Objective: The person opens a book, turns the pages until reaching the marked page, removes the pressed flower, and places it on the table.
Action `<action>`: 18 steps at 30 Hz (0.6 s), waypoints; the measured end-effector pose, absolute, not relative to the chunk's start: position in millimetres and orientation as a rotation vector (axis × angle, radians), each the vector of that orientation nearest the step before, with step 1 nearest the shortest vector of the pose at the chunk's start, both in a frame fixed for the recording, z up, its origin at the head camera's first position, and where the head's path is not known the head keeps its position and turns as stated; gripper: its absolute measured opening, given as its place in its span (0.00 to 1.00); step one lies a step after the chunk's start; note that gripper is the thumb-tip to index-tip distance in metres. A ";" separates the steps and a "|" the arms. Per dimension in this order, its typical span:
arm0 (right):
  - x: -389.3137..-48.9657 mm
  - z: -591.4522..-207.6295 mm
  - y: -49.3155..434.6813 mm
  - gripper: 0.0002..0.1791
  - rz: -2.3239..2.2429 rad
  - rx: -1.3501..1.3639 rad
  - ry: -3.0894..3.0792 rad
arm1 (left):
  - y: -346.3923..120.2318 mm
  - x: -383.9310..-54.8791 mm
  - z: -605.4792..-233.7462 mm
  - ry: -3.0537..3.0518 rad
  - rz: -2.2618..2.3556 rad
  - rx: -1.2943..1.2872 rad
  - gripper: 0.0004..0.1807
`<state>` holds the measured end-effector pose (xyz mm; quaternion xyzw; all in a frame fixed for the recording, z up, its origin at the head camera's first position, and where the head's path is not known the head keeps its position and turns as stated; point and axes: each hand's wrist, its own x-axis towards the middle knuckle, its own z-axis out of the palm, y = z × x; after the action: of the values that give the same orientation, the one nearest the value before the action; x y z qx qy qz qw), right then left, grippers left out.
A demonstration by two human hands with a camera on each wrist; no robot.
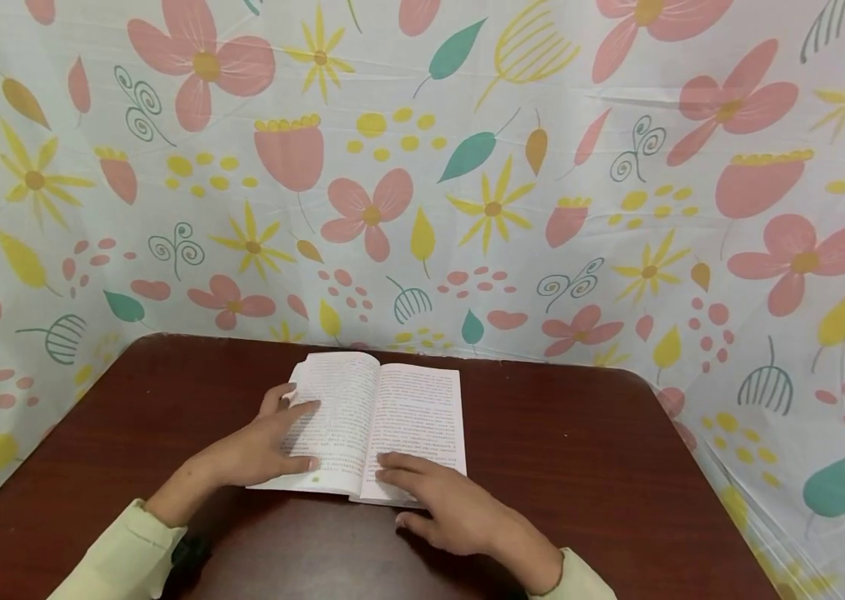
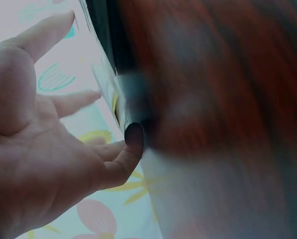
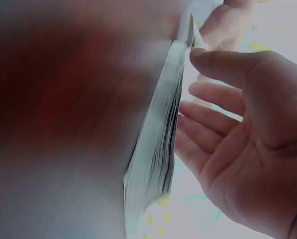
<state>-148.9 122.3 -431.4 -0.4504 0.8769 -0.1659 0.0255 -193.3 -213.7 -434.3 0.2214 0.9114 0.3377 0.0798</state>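
Note:
An open book [image 1: 422,408] lies on the dark wooden table, printed text covering both pages. Across the lower left page my left hand [image 1: 257,450] rests with its fingers spread, the thumb near the bottom edge. In the left wrist view some fingers of that hand [image 2: 53,139] bend slightly at the book's edge. My right hand [image 1: 456,507] lies over the lower right corner, fingertips on the page and thumb below it. The right wrist view shows the thick page block [image 3: 158,134] beside the fairly straight fingers of the right hand [image 3: 243,134].
The brown table [image 1: 565,450] extends on both sides of the book. A white curtain [image 1: 407,208] printed with flowers and leaves hangs behind and beside it. A dark object [image 1: 188,554] shows under the left sleeve [image 1: 126,550].

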 end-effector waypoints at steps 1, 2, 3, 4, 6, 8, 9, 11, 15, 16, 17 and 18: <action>-151.1 -431.5 123.5 0.29 -0.509 -1.384 2.738 | -214.5 -192.6 -434.5 2.717 0.995 0.699 0.49; -153.1 -431.4 124.8 0.28 -0.507 -1.369 2.764 | -215.3 -192.2 -435.0 2.709 0.979 0.726 0.47; -155.0 -431.3 126.0 0.27 -0.495 -1.350 2.788 | -216.4 -191.9 -435.7 2.705 0.958 0.743 0.47; -156.8 -431.1 127.3 0.26 -0.476 -1.332 2.811 | -217.2 -191.5 -435.9 2.700 0.938 0.754 0.46; -160.1 -430.9 129.6 0.24 -0.447 -1.301 2.839 | -218.6 -191.2 -436.6 2.705 0.885 0.769 0.46; -162.6 -430.8 131.2 0.22 -0.413 -1.281 2.853 | -219.6 -191.1 -437.2 2.709 0.842 0.765 0.46; -163.5 -430.7 131.8 0.21 -0.402 -1.272 2.856 | -219.9 -191.0 -437.1 2.708 0.826 0.767 0.46; -164.7 -430.1 132.7 0.19 -0.396 -1.263 2.854 | -220.1 -190.7 -436.9 2.704 0.813 0.769 0.46; -165.6 -428.2 134.4 0.15 -0.412 -1.261 2.836 | -218.9 -189.4 -435.5 2.696 0.805 0.772 0.46; -165.9 -427.6 135.0 0.13 -0.428 -1.266 2.824 | -218.5 -188.9 -435.2 2.695 0.803 0.772 0.46; -166.4 -427.1 135.7 0.11 -0.446 -1.277 2.815 | -218.1 -188.5 -434.9 2.693 0.802 0.773 0.46; -167.0 -426.7 136.3 0.10 -0.464 -1.291 2.804 | -217.8 -188.2 -434.7 2.692 0.801 0.775 0.46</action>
<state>-167.0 136.3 -426.7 -0.4136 0.8982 -0.1485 0.0101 -188.2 -217.8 -434.7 0.2643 0.9179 0.2731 0.1138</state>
